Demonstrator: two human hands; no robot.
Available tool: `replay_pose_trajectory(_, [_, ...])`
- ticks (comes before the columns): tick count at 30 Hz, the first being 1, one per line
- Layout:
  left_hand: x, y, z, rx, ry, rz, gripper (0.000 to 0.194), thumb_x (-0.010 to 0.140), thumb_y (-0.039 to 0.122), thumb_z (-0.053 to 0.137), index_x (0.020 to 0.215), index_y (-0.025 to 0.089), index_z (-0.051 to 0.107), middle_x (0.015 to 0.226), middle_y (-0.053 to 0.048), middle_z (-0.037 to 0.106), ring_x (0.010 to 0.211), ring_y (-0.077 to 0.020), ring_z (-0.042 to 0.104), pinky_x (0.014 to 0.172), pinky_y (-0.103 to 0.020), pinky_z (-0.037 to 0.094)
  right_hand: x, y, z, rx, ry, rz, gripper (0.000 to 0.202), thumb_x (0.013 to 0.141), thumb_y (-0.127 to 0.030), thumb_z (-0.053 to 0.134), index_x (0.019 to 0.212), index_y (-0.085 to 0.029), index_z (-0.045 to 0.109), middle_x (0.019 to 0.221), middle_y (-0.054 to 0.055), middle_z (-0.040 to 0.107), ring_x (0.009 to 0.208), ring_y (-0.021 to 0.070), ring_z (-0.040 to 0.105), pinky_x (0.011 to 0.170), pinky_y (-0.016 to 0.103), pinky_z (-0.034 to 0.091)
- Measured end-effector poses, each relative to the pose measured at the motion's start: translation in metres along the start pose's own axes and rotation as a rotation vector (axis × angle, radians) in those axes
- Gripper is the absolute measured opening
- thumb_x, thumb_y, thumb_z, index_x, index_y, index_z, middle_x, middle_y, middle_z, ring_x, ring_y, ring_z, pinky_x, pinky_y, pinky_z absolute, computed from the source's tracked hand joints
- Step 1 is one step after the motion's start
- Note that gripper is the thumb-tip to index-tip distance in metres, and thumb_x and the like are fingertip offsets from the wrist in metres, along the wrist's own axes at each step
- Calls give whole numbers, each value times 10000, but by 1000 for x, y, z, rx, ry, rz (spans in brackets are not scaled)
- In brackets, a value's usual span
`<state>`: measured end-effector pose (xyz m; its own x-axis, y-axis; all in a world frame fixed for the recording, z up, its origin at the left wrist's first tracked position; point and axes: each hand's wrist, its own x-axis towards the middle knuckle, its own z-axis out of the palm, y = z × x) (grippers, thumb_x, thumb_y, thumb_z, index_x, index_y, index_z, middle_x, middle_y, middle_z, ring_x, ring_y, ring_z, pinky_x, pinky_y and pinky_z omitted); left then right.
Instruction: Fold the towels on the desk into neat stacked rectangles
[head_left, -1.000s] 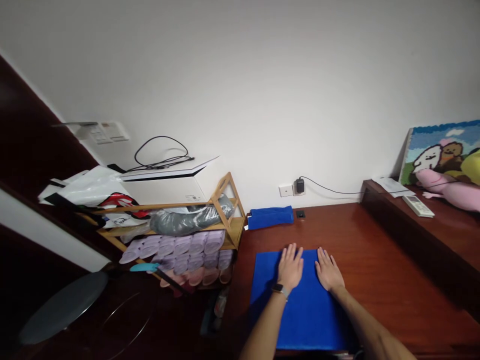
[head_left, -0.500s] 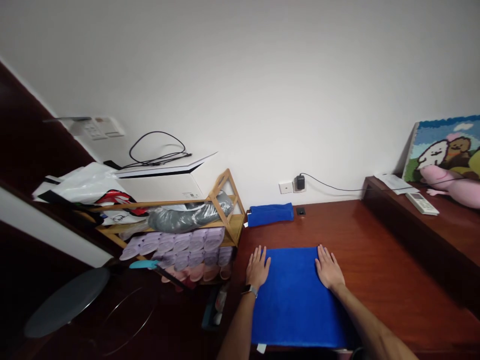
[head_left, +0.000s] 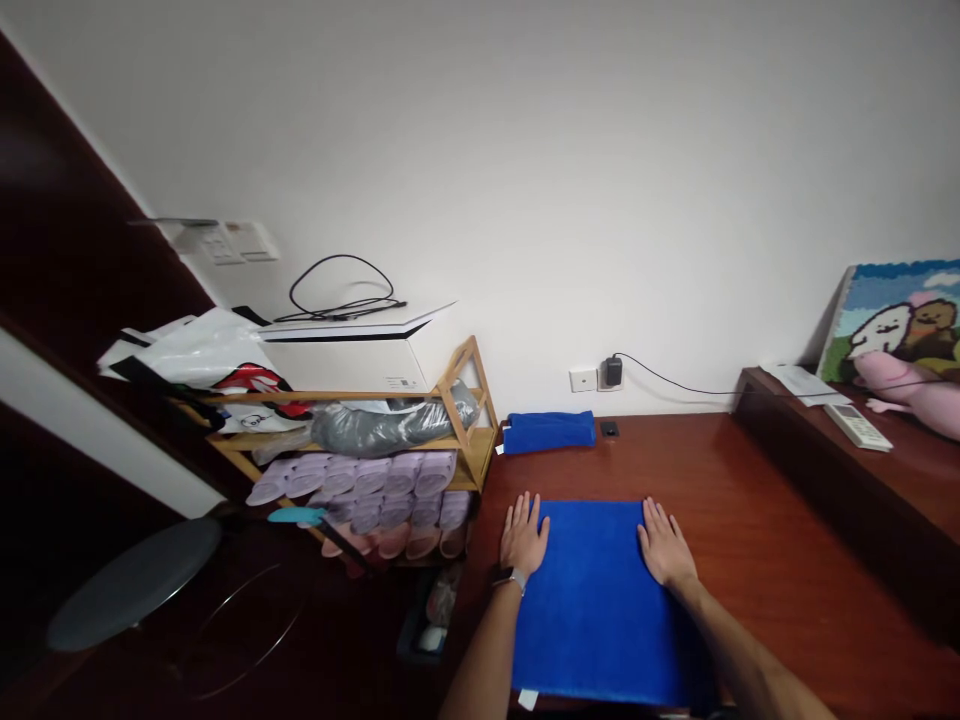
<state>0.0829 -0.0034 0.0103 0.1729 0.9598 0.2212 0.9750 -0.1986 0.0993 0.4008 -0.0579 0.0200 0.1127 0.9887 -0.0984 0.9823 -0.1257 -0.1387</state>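
A blue towel lies spread flat on the reddish-brown wooden desk, with a white tag at its near left corner. My left hand rests flat on its far left corner, fingers outstretched, a watch on the wrist. On the far right corner lies my right hand, also flat with the fingers extended. Neither hand grips the cloth. A second blue towel, folded into a narrow strip, sits at the back of the desk near the wall.
Left of the desk stands a wooden rack with lilac slippers, a white box and bags. A round stool is at lower left. A raised shelf on the right holds a remote and a pink plush toy. A plugged-in adapter trails a cable.
The camera view has tilted slightly, so the scene sits a little further right. Both hands stay flat on the towel's far corners, and the towel looks unchanged.
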Motion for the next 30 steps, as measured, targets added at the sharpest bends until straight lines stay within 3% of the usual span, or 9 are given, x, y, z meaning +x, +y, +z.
replay_pose_trajectory(4, [5, 2, 0, 11, -8, 3, 618, 1054, 458, 304, 1613, 204, 375, 1686, -98, 350, 1575, -248, 275, 1292, -482, 228, 7, 0, 1, -10, 13, -3, 713, 1029, -400, 115, 1654, -61, 170, 1732, 68, 175, 1610, 218, 116, 1304, 424, 26])
replay_pose_trajectory(15, [10, 7, -15, 21, -28, -3, 605, 1044, 369, 331, 1630, 216, 336, 1680, -81, 363, 1569, -254, 288, 1297, -491, 227, 17, 5, 5, 73, 20, -36, 702, 1036, -398, 122, 1658, -76, 165, 1733, 67, 175, 1605, 209, 140, 1300, 408, 83])
replay_pose_trajectory(18, [12, 45, -19, -15, 19, 114, 595, 1061, 338, 280, 1642, 214, 299, 1693, -67, 334, 1580, -241, 258, 1304, -496, 214, 18, 5, 5, 87, 24, -43, 699, 1038, -404, 128, 1659, -86, 166, 1734, 62, 170, 1606, 207, 137, 1301, 412, 82])
replay_pose_trajectory(21, [12, 117, -12, -125, -30, 303, 590, 1088, 384, 201, 1642, 203, 289, 1695, -54, 328, 1586, -207, 235, 1314, -460, 192, 18, 8, 6, 86, 29, -49, 695, 1034, -387, 140, 1658, -82, 171, 1734, 73, 173, 1608, 210, 125, 1301, 421, 82])
replay_pose_trajectory(23, [10, 165, -2, -187, -108, 359, 610, 1090, 432, 175, 1645, 201, 280, 1699, -58, 314, 1590, -206, 224, 1312, -457, 202, 17, 10, 7, 75, 22, -80, 685, 1022, -358, 181, 1653, -93, 218, 1732, 82, 177, 1609, 220, 117, 1300, 437, 85])
replay_pose_trajectory(25, [8, 194, 8, -232, -159, 368, 632, 1086, 473, 169, 1652, 204, 255, 1697, -61, 319, 1590, -211, 224, 1308, -464, 216, 17, 12, 8, 63, 16, -120, 675, 1007, -337, 230, 1643, -117, 277, 1730, 81, 179, 1610, 231, 111, 1299, 447, 86])
replay_pose_trajectory(27, [6, 194, 13, -248, -166, 359, 643, 1081, 497, 182, 1656, 215, 238, 1695, -61, 323, 1589, -222, 229, 1306, -482, 218, 17, 12, 8, 58, 18, -125, 675, 1010, -342, 223, 1644, -116, 274, 1731, 77, 178, 1610, 228, 113, 1300, 442, 87])
replay_pose_trajectory(30, [-1, 143, 8, -205, -130, 272, 648, 1073, 518, 230, 1657, 239, 240, 1701, -58, 304, 1587, -245, 235, 1300, -506, 225, 17, 11, 8, 72, 22, -68, 692, 1034, -382, 142, 1656, -82, 184, 1732, 75, 172, 1608, 209, 121, 1302, 419, 93])
